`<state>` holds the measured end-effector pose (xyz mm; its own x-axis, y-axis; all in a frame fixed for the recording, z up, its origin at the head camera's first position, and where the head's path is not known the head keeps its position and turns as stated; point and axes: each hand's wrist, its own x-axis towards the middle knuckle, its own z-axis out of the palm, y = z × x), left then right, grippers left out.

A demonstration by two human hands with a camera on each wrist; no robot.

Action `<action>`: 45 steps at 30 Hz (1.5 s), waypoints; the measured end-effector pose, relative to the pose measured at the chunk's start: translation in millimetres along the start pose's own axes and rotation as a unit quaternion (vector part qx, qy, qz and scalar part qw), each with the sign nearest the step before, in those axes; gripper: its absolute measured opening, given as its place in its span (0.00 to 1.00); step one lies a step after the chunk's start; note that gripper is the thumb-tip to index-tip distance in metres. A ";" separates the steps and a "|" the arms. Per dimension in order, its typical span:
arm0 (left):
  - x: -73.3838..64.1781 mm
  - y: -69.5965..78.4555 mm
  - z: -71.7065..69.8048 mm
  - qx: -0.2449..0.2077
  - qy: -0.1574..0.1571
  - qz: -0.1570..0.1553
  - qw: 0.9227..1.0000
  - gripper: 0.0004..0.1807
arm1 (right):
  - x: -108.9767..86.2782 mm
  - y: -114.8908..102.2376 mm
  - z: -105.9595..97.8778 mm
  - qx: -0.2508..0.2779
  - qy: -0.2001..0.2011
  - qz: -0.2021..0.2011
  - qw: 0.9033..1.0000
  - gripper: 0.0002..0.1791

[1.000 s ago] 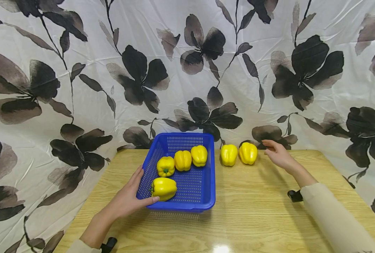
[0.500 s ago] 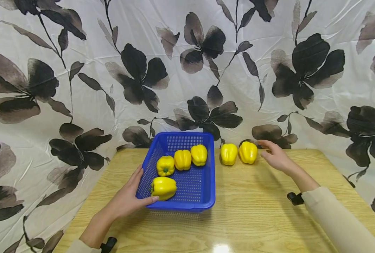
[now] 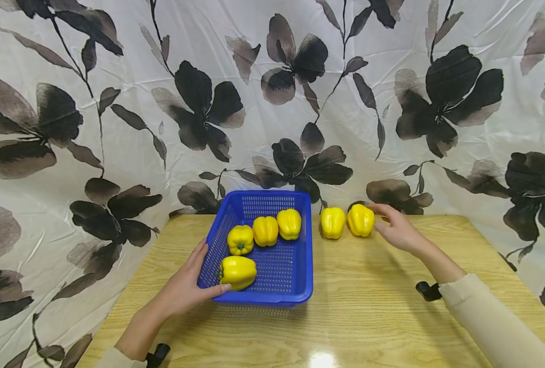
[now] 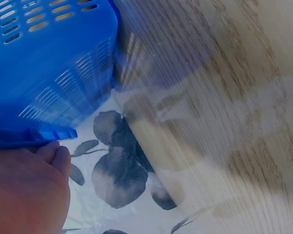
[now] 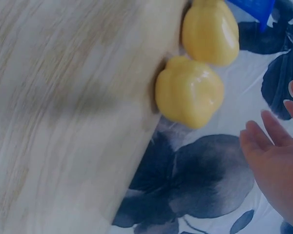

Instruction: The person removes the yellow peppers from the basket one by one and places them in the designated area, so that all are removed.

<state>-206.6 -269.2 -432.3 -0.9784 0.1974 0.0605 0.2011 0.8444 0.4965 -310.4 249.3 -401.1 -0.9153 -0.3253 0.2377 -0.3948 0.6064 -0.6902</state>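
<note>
My left hand (image 3: 186,284) holds the near left corner of a blue plastic basket (image 3: 277,298), its thumb over the front rim and its fingers along the left side. In the left wrist view, that hand (image 4: 27,192) has its fingertips at the rim of the basket (image 4: 63,53). Several yellow bell peppers (image 3: 238,272) lie inside. To the right of the basket, two more stand on the table: a left bell pepper (image 3: 333,223) and a right bell pepper (image 3: 361,220). My right hand (image 3: 398,228), fingers loosely extended, is right beside the right bell pepper (image 5: 189,92).
The wood-grain table (image 3: 355,322) ends at the back against a white cloth (image 3: 254,128) with dark flowers. The basket stands near that back edge. In the right wrist view, a blue basket corner (image 5: 259,9) shows beyond the peppers.
My right hand has moved left, closing the small gap to the right bell pepper. The left hand, basket and peppers stay where they were; the head view has shifted slightly.
</note>
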 end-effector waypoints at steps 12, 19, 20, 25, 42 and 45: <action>-0.2 1.5 -0.6 0.000 0.003 0.003 1.000 0.69 | 1.2 -18.3 8.1 0.024 -0.021 -0.026 0.999 0.29; -0.1 0.5 -0.1 0.000 0.003 0.002 1.000 0.68 | 1.8 -34.6 16.5 0.029 -0.025 -0.051 0.998 0.28; 0.0 0.3 -0.1 0.000 0.003 0.002 1.000 0.68 | 1.9 -37.0 17.8 0.029 -0.026 -0.056 0.998 0.28; 0.5 0.0 0.3 -0.002 0.001 0.000 1.000 0.68 | 3.3 -50.4 24.4 0.027 -0.028 -0.080 0.996 0.28; -0.1 0.1 0.0 -0.003 0.002 0.004 1.000 0.69 | 6.5 -88.8 54.6 0.029 -0.055 -0.116 0.991 0.29; 0.1 0.3 0.1 -0.008 0.003 0.005 1.000 0.69 | 7.4 -97.5 63.7 0.035 -0.065 -0.120 0.990 0.30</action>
<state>-206.7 -268.9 -432.3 -0.9765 0.2033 0.0709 0.2107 0.8347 0.5087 -273.5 141.5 -375.6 -0.7752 -0.5482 0.3140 -0.5896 0.4493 -0.6712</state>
